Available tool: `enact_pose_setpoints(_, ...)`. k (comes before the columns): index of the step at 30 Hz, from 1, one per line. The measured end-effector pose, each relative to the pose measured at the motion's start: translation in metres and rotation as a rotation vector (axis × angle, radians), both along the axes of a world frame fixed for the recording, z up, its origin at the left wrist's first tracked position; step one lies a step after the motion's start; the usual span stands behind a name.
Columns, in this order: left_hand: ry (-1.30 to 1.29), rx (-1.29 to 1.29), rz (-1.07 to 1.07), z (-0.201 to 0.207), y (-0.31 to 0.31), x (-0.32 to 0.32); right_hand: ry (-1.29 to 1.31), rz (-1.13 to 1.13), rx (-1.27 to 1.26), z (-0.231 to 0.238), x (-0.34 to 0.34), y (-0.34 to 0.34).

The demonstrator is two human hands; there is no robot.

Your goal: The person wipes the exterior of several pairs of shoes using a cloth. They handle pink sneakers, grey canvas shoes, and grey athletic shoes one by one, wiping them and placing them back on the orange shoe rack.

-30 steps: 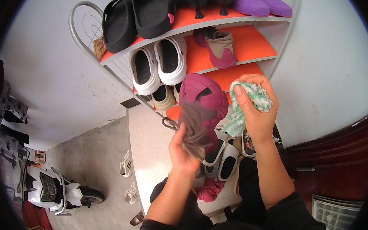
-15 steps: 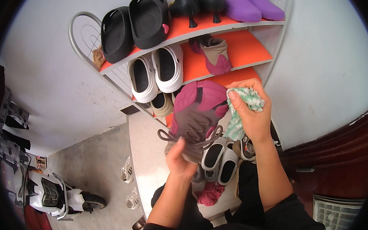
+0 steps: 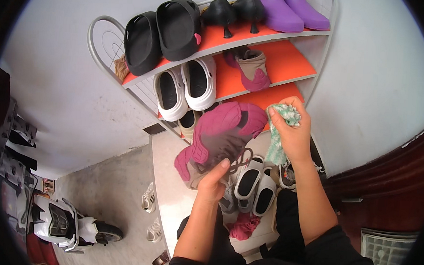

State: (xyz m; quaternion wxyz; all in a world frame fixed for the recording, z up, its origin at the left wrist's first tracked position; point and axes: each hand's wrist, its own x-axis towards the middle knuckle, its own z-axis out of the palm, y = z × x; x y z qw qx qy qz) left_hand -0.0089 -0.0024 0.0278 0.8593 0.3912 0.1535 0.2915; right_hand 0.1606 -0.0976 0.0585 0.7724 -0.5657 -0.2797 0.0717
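A magenta and grey-brown lace-up shoe (image 3: 217,133) is in my left hand (image 3: 213,181), gripped near its heel and ankle opening, with the toe pointing up and to the right. Its side and the edge of its sole face me. My right hand (image 3: 292,132) bunches a fluffy green and white cloth (image 3: 279,151), whose loose end hangs down. Cloth and shoe toe are close but apart. A similar magenta and beige shoe (image 3: 253,69) stands on the middle tier of the shoe rack (image 3: 289,59) beyond my hands.
The rack also carries black clogs (image 3: 179,31), white clogs (image 3: 199,83), black heeled shoes (image 3: 221,14) and purple boots (image 3: 282,10). Below my hands lie white slip-ons (image 3: 265,191) and a crumpled red cloth (image 3: 244,227). A white motorbike (image 3: 58,220) stands at left, a dark red cabinet (image 3: 373,191) at right.
My left hand has turned the shoe, bringing its side and sole edge into view and its toe further right. My right hand with the cloth has drawn away from the toe.
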Motion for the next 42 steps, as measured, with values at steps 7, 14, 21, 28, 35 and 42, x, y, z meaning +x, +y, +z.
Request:
enact_pose_setpoints(7, 0.074, 0.286, 0.054, -0.017, 0.001, -0.001, 0.083, -0.013, 0.086, 0.031, -0.010, -0.009)
enact_pose_setpoints(14, 0.387, 0.820, 0.081, -0.025, 0.000, -0.007, 0.022, 0.071, -0.100, 0.024, -0.013, -0.006)
enact_pose_setpoints(21, 0.444, 0.651, -0.087, -0.002, -0.015, -0.013, -0.020, 0.051, -0.133, 0.015, 0.000, -0.009)
enact_pose_setpoints(28, 0.358, 1.006, 0.054, 0.009, -0.017, 0.001, -0.131, -0.195, -0.219, 0.006, 0.009, -0.005)
enact_pose_setpoints(35, 0.447, 1.112, 0.134, 0.003, -0.012, 0.004, -0.077, -0.077, -0.169, 0.022, -0.011, -0.003)
enact_pose_setpoints(42, 0.431, 1.082, 0.143, -0.002, -0.014, 0.007, -0.540, -0.223, -0.230, 0.011, -0.011, 0.008)
